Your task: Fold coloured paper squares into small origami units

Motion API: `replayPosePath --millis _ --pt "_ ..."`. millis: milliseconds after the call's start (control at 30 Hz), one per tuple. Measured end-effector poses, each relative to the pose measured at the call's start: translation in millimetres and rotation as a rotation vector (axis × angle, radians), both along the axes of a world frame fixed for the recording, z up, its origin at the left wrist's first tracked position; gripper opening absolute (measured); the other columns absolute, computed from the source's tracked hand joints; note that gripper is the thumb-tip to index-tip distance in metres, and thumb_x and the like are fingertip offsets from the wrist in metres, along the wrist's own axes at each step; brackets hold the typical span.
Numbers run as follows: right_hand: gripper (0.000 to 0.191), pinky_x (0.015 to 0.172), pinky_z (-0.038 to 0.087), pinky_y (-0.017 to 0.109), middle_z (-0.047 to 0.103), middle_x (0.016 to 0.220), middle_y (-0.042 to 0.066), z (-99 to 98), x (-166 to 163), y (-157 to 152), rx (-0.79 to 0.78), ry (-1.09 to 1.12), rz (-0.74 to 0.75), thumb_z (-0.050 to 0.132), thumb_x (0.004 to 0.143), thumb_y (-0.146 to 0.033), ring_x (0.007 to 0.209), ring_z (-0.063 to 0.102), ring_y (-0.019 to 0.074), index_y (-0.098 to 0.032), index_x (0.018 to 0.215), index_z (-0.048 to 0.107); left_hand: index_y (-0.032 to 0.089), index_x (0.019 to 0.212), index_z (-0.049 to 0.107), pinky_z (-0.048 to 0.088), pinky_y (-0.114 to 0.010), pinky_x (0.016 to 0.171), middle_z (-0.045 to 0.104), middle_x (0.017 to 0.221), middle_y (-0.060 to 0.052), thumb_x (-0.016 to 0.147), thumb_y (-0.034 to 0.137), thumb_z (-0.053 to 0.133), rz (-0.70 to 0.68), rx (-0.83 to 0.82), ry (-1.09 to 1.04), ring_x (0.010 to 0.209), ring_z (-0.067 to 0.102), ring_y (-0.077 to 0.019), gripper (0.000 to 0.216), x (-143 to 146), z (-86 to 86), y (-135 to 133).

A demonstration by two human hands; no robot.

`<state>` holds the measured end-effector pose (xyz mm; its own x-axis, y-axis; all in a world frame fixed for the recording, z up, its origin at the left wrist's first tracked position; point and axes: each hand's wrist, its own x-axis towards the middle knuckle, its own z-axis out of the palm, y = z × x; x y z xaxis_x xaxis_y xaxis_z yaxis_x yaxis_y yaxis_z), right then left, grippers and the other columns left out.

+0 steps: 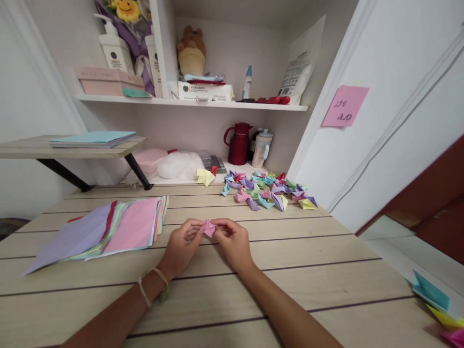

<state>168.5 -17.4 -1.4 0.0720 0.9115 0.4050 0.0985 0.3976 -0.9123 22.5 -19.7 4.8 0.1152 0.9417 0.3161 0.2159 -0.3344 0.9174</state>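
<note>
A small pink folded-paper piece (209, 228) is held between my two hands, just above the slatted wooden table (290, 290). My left hand (184, 244) pinches its left side with thumb and fingers, and a bracelet circles that wrist. On the other side my right hand (232, 241) grips the right edge, its fingers curled. Parts of the paper are hidden behind the fingertips. Beyond my hands lies a pile of colourful folded-paper pieces (266, 188). To the left, stacks of coloured paper sheets (132, 224) are spread out, with a purple sheet (78, 234) on top of one.
A raised wooden stand (21, 145) bears blue paper (90, 138) at the left. Along the back stand a red jug (239, 145) and a pale cup (261, 147), beneath a shelf (217, 103). More folded paper (431, 290) shows at the lower right edge.
</note>
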Motion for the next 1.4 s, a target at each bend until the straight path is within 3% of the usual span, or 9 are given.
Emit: replayPosePath --millis 133,333,433,500,700,900,1033,1200,1400 --pt "0.015 0.072 0.050 0.031 0.069 0.089 0.006 -1.1 3.7 3.7 -0.114 0.192 0.118 0.057 0.066 -0.020 0.080 0.064 0.0202 -0.018 0.075 0.070 0.015 0.088 0.062 0.051 -0.032 0.078 0.070 0.087 -0.007 0.071 0.024 0.057 -0.037 -0.068 -0.071 0.086 0.065 -0.0202 0.020 -5.3 1.1 2.0" --pt "0.016 0.063 0.052 0.029 0.069 0.076 0.006 -2.4 1.2 1.2 -0.139 0.141 0.219 0.063 0.068 -0.027 0.070 0.064 0.0191 -0.016 0.079 0.067 0.015 0.082 0.061 0.052 -0.030 0.071 0.070 0.078 -0.006 0.070 0.029 0.061 -0.015 -0.084 -0.077 0.074 0.065 -0.0186 0.019 -5.9 -2.4 3.9" --pt "0.026 0.061 0.051 0.028 0.068 0.078 0.005 -2.0 1.3 -0.2 -0.059 0.031 0.183 0.063 0.070 -0.028 0.067 0.063 0.0173 -0.018 0.094 0.063 0.016 0.092 0.056 0.052 -0.029 0.067 0.069 0.073 -0.003 0.071 0.031 0.060 -0.011 -0.043 -0.051 0.070 0.065 -0.0175 0.026 -3.4 -2.7 3.4" --pt "0.022 0.063 0.050 0.029 0.068 0.079 0.005 -1.6 3.3 -0.5 0.038 -0.129 0.118 0.060 0.073 -0.026 0.069 0.062 0.0172 -0.020 0.095 0.064 0.018 0.096 0.057 0.052 -0.029 0.068 0.069 0.075 -0.003 0.074 0.032 0.057 -0.008 -0.021 0.023 0.071 0.065 -0.0175 0.026 -2.8 -1.0 2.4" --pt "0.016 0.070 0.046 0.030 0.069 0.079 0.003 -1.5 9.0 -1.0 0.256 -0.410 0.041 0.057 0.076 -0.018 0.074 0.061 0.0181 -0.024 0.086 0.068 0.023 0.080 0.066 0.046 -0.027 0.073 0.070 0.083 -0.002 0.080 0.031 0.049 0.023 0.137 0.364 0.080 0.062 -0.0181 0.019 -6.1 2.5 1.1" --pt "0.016 0.075 0.046 0.029 0.068 0.084 0.004 -0.9 13.1 -1.7 0.308 -0.517 0.018 0.057 0.075 -0.017 0.081 0.060 0.0182 -0.023 0.084 0.068 0.023 0.081 0.067 0.044 -0.027 0.077 0.069 0.084 -0.001 0.082 0.025 0.046 0.031 0.227 0.418 0.082 0.061 -0.0169 0.021 -6.9 -0.7 2.0" --pt "0.014 0.072 0.046 0.028 0.065 0.089 0.003 1.7 18.6 -2.1 0.250 -0.549 0.023 0.059 0.073 -0.016 0.079 0.060 0.0164 -0.023 0.080 0.069 0.022 0.079 0.066 0.044 -0.028 0.076 0.069 0.084 -0.001 0.082 0.025 0.045 -0.003 0.253 0.420 0.082 0.060 -0.0169 0.022 -6.0 0.2 0.7" --pt "0.009 0.061 0.046 0.024 0.062 0.087 0.003 2.4 20.0 -1.9 0.122 -0.473 0.027 0.063 0.070 -0.021 0.075 0.059 0.0150 -0.024 0.076 0.070 0.021 0.077 0.067 0.045 -0.028 0.076 0.069 0.082 -0.002 0.080 0.026 0.049 0.007 0.217 0.346 0.081 0.061 -0.0170 0.019 -6.1 2.7 0.6" --pt "0.006 0.056 0.044 0.022 0.060 0.083 0.004 -3.2 10.6 -1.0 0.018 -0.337 0.108 0.066 0.067 -0.023 0.072 0.057 0.0142 -0.021 0.071 0.070 0.015 0.073 0.066 0.048 -0.025 0.066 0.068 0.072 -0.003 0.074 0.029 0.057 -0.055 -0.068 0.000 0.070 0.061 -0.0162 0.017 -9.2 2.2 6.9"
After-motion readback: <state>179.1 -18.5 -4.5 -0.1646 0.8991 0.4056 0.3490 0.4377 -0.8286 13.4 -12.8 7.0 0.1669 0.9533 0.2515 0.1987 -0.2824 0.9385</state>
